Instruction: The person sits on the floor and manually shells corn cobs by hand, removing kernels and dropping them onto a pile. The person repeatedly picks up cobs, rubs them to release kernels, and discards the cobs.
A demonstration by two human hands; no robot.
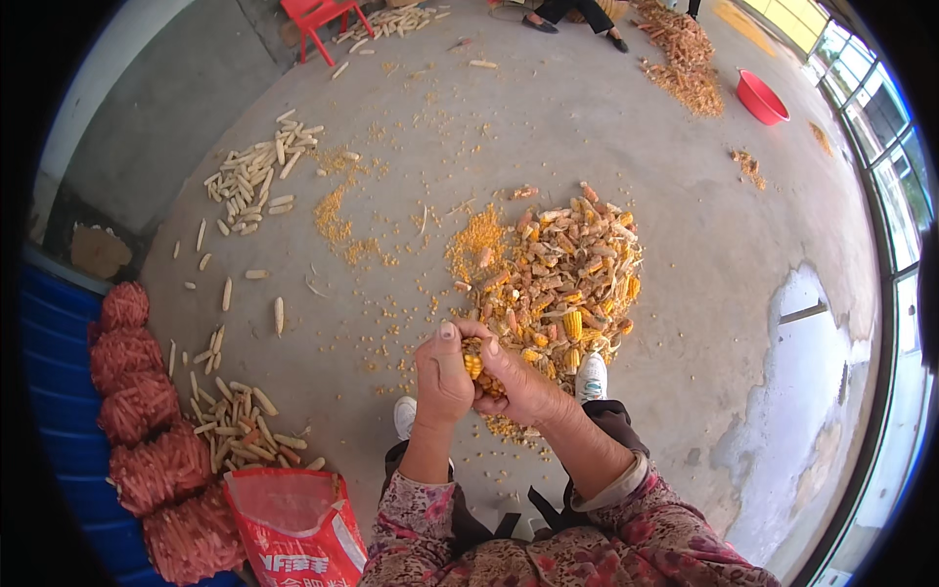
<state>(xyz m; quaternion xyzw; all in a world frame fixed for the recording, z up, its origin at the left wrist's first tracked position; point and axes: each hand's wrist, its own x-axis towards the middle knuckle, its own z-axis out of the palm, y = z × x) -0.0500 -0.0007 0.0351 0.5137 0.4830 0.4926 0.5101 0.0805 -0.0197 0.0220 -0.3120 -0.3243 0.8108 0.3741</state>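
My left hand (444, 374) and my right hand (524, 381) meet in front of me, both closed around a partly shelled ear of corn (473, 364) with yellow kernels. The fingers hide much of the ear. Just beyond my hands lies a heap of broken corn cobs and ears (565, 271), some still bearing yellow kernels, mixed with dry husk. Loose kernels (477, 238) are spread at the heap's left side and between my feet.
Bare cobs (253, 176) lie in piles at the left. Filled red mesh sacks (158, 462) line the blue panel, beside an open red printed bag (286, 513). A red basin (763, 97) and a red chair (315, 22) stand farther off. Another person's legs (579, 15) are at the top.
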